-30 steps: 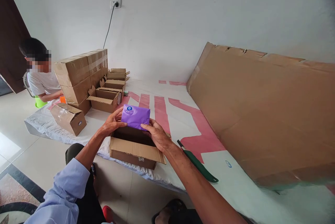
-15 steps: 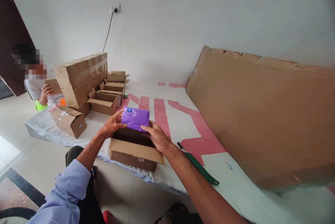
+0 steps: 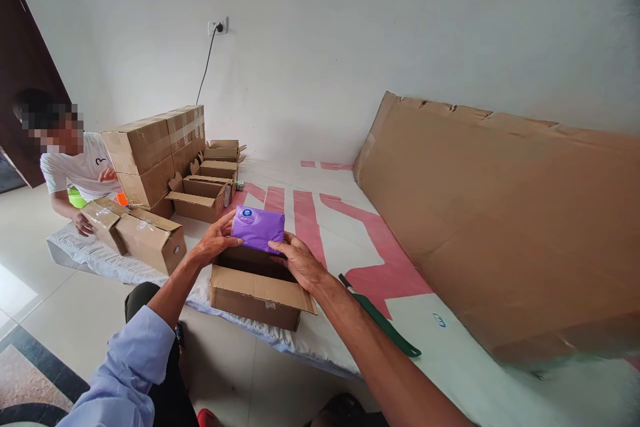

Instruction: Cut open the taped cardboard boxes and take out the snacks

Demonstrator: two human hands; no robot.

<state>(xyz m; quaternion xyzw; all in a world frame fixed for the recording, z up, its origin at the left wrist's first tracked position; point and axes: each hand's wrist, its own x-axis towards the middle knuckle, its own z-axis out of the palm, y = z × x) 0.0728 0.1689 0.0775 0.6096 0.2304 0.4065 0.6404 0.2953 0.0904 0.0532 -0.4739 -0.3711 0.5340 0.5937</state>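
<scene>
A purple soft pack of tissues [image 3: 260, 227] with a round blue logo is held between my two hands. My left hand [image 3: 219, 239] grips its left end, thumb along the lower edge. At the lower right corner, my right hand [image 3: 299, 258] closes on it with the thumb on the front. Right below the pack stands an open cardboard box [image 3: 257, 304], its front flap folded outward; what lies inside is hidden. To the right of my right forearm lies a long, dark green object with a black end [image 3: 383, 320].
At left, a co-worker [image 3: 83, 167] has a hand at a taped carton [image 3: 104, 219], which touches another carton [image 3: 153, 240]. Behind are stacked cartons [image 3: 150, 160] and several open boxes [image 3: 200, 199]. A large cardboard sheet [image 3: 500, 227] leans on the wall at right.
My hands and the tissue pack have barely moved. The co-worker has leaned in, and two cartons now lie end to end at the left edge, where one lay before; the nearer carton sits further right.
</scene>
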